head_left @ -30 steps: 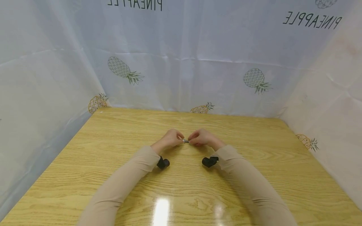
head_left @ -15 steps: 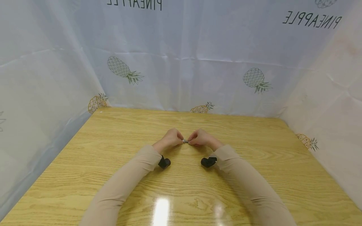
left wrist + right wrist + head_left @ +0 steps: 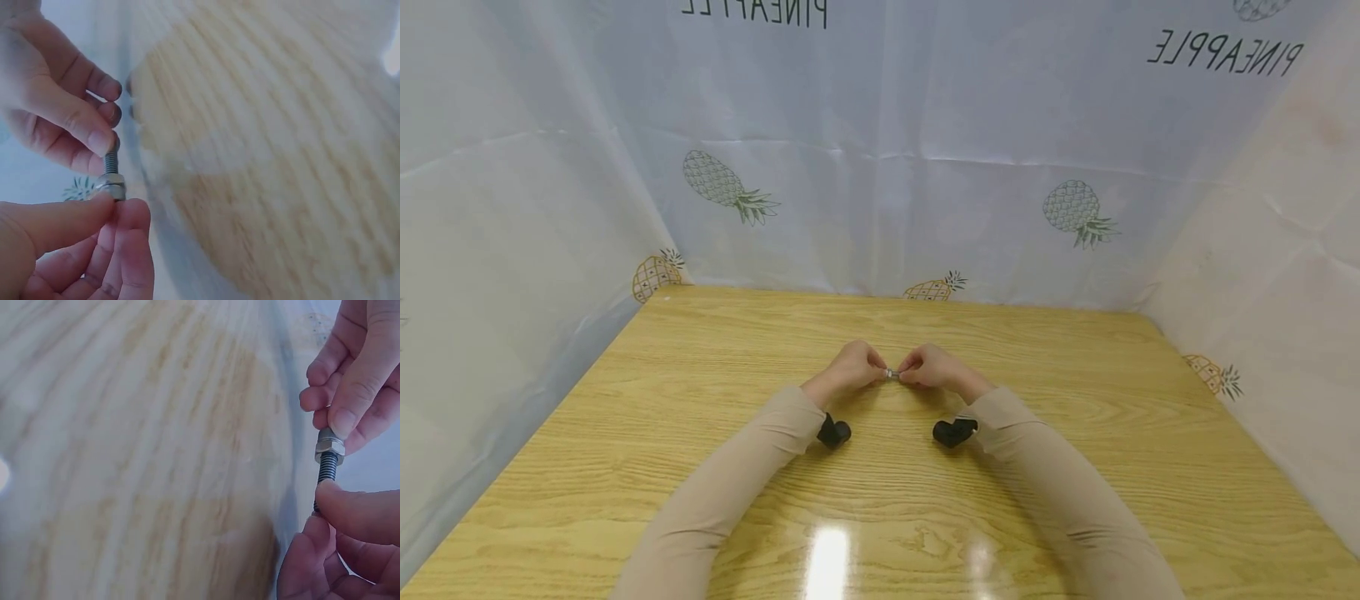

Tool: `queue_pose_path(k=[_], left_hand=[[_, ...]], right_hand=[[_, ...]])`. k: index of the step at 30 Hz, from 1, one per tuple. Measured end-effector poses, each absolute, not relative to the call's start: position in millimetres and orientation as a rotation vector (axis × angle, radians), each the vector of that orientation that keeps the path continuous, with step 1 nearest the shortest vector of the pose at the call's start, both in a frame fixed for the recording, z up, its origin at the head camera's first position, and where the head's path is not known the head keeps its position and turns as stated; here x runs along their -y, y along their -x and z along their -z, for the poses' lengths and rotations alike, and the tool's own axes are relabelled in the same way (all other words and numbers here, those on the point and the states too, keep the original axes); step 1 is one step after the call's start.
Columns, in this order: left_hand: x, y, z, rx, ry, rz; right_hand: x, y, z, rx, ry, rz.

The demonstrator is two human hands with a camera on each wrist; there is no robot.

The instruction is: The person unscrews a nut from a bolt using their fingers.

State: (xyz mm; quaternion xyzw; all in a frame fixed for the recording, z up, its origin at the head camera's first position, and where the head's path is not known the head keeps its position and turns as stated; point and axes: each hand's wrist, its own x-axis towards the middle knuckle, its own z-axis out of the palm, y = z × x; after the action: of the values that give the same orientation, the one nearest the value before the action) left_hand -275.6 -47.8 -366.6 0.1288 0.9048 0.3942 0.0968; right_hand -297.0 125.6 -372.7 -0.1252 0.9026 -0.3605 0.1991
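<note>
A small metal bolt (image 3: 327, 465) spans the gap between the two hands, over the wooden table, with a hex nut (image 3: 330, 447) around it near the head end. My left hand (image 3: 853, 365) pinches the head end between thumb and fingers; the fingertips partly hide the head. From the other side, my right hand (image 3: 938, 367) pinches the threaded end with thumb and forefinger. Bare thread shows between the nut and the right fingertips in both wrist views. In the left wrist view the nut sits close to the left thumb tip.
The wood-grain table (image 3: 737, 350) extends around both hands. White cloth (image 3: 850, 217) printed with pineapples hangs behind it and at both sides. Black wrist devices (image 3: 833, 433) sit below the beige sleeves (image 3: 745, 467).
The right wrist has shifted very slightly left since one second ago. Both hands have kept their pinch on the bolt in nearly the same place.
</note>
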Motion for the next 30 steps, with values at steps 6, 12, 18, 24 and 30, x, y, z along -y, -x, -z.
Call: queue_pose_path(k=[6, 12, 18, 24, 30], left_hand=[[51, 276, 364, -2.657, -0.377, -1.285], [53, 280, 365, -2.570, -0.378, -1.389], [55, 279, 363, -2.481, -0.386, -1.481], [56, 275, 359, -2.406, -0.382, -1.601], [57, 270, 354, -2.378, -0.382, -1.650]], right_hand=[[-128, 295, 368, -2.526, 0.337, 1.069], [-134, 294, 364, -2.510, 0.382, 1.132], [-138, 291, 358, -2.475, 0.369, 1.200], [-141, 286, 351, -2.424, 0.335, 1.321], [-145, 278, 343, -2.375, 0.351, 1.443]])
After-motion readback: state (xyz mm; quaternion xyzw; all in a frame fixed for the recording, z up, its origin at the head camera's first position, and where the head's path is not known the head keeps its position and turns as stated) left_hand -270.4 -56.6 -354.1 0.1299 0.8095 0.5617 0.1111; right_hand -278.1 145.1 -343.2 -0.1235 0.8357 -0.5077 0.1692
